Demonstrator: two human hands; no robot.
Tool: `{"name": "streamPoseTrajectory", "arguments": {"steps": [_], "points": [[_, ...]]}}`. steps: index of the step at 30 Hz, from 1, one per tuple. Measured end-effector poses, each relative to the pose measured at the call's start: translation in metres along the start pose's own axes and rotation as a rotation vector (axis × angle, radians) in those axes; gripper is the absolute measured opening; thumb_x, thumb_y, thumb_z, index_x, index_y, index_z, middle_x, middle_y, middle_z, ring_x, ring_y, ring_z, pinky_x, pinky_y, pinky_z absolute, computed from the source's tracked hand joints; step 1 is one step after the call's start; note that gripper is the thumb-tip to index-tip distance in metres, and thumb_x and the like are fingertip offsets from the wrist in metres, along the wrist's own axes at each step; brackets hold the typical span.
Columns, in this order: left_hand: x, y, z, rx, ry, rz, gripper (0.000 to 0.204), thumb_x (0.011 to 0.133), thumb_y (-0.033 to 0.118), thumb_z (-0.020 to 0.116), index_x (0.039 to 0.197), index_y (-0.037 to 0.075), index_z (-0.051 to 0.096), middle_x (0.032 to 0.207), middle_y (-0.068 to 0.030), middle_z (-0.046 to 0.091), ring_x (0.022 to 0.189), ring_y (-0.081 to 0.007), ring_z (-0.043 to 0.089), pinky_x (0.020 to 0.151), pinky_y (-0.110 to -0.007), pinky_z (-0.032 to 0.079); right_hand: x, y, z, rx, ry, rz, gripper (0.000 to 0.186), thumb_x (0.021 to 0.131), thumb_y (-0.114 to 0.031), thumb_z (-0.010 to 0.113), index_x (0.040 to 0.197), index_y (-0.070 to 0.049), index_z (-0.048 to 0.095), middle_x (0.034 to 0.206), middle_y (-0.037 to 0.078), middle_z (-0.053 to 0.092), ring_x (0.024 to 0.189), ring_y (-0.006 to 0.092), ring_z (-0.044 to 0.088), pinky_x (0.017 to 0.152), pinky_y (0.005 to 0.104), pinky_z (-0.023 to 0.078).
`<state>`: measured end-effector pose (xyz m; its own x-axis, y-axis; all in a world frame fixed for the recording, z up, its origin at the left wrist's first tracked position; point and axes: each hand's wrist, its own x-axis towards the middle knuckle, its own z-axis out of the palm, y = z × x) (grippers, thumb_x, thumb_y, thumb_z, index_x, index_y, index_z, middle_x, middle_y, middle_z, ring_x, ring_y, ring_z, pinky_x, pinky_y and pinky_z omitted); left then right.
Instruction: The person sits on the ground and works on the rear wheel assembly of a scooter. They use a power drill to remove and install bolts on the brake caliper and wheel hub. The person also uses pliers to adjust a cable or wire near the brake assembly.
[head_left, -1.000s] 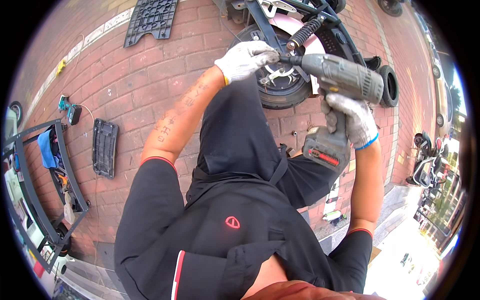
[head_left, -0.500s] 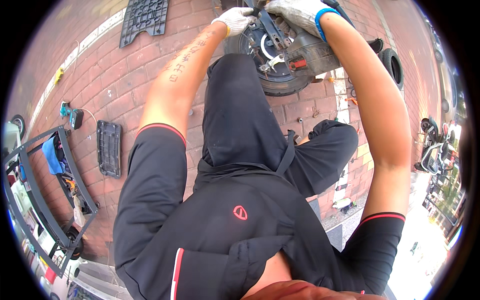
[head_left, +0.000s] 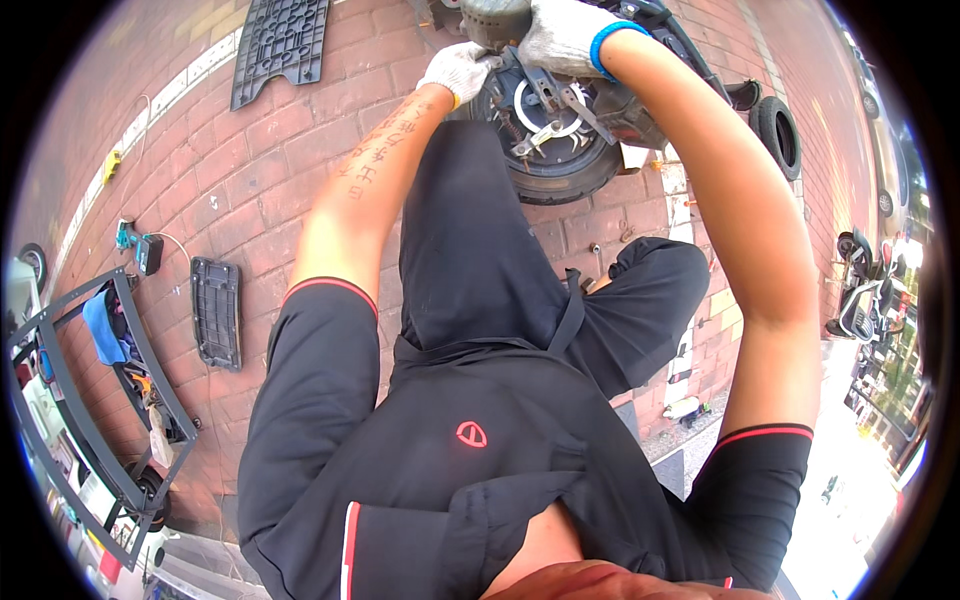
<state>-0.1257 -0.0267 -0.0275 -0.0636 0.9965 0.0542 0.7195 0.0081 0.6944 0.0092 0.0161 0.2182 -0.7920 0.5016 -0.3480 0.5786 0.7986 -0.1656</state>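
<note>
Both my hands wear white knit work gloves and reach to the far side, over the rear wheel of a scooter or motorcycle. My left hand is closed at the wheel's left edge, just below a rounded grey metal part; what its fingers hold is hidden. My right hand, its glove cuffed in blue, is bent over the top of a metal bracket; its fingertips are out of sight. A silvery lever arm sits on the hub. Behind my right forearm a dark casing shows in part.
A loose tire lies at the right. On the brick paving at left are a black plastic panel, a teal cordless power tool, a dark tray and a metal-framed cart. A socket or bolt lies near my foot.
My left hand has moved down and left, and my right hand slightly left. The dark casing over the wheel has shifted, baring more hub. The grey rounded part has come into view.
</note>
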Motion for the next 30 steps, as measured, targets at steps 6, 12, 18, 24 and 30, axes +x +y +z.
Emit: {"name": "streamPoseTrajectory", "arguments": {"steps": [6,12,18,24,30], "points": [[0.006,-0.002,0.035,-0.11,0.15,-0.118,0.031,0.099,0.025,0.054,0.117,0.008,0.073,0.116,-0.0151,0.073,0.11,-0.0356,0.067,0.099,-0.04,0.051,0.002,0.013,-0.001,0.004,-0.123,0.188,0.029,0.076,-0.017,0.074,0.102,-0.004,0.076,0.092,0.019,0.074,0.084,0.0284,0.073,0.074,0.0407,0.058],[0.044,0.016,0.024,0.633,-0.331,-0.04,0.031,0.097,0.021,0.052,0.105,0.004,0.077,0.113,-0.0206,0.073,0.103,-0.0373,0.072,0.089,-0.045,0.058,-0.004,0.028,-0.003,0.004,-0.019,0.177,0.034,0.074,-0.021,0.065,0.097,-0.001,0.079,0.096,0.025,0.075,0.091,0.0354,0.074,0.086,0.0428,0.059],[0.039,-0.021,0.041,-1.159,-0.042,-1.014,0.025,0.107,0.025,0.038,0.119,0.01,0.054,0.098,-0.0153,0.072,0.068,-0.0285,0.073,0.048,-0.037,0.055,-0.013,-0.002,-0.023,-0.023,0.058,0.063,0.028,0.078,-0.02,0.065,0.098,-0.007,0.079,0.1,0.019,0.076,0.095,0.0355,0.074,0.083,0.0442,0.058],[0.039,0.009,0.035,-1.319,-0.049,-1.044,0.026,0.108,0.028,0.041,0.117,0.007,0.054,0.097,-0.0119,0.07,0.076,-0.0236,0.073,0.048,-0.031,0.055,-0.01,0.011,-0.018,-0.439,-0.192,-0.158,0.027,0.078,-0.017,0.067,0.1,-0.008,0.08,0.097,0.016,0.077,0.088,0.0347,0.075,0.079,0.0447,0.059],[0.034,0.013,0.035,-1.237,-0.002,-1.02,0.027,0.108,0.031,0.046,0.12,0.008,0.055,0.097,-0.0126,0.07,0.072,-0.0231,0.071,0.045,-0.031,0.052,-0.003,0.028,0.005,-0.362,-0.122,-0.085,0.026,0.078,-0.013,0.066,0.099,-0.006,0.08,0.098,0.017,0.077,0.088,0.0359,0.075,0.079,0.0441,0.059]]}}
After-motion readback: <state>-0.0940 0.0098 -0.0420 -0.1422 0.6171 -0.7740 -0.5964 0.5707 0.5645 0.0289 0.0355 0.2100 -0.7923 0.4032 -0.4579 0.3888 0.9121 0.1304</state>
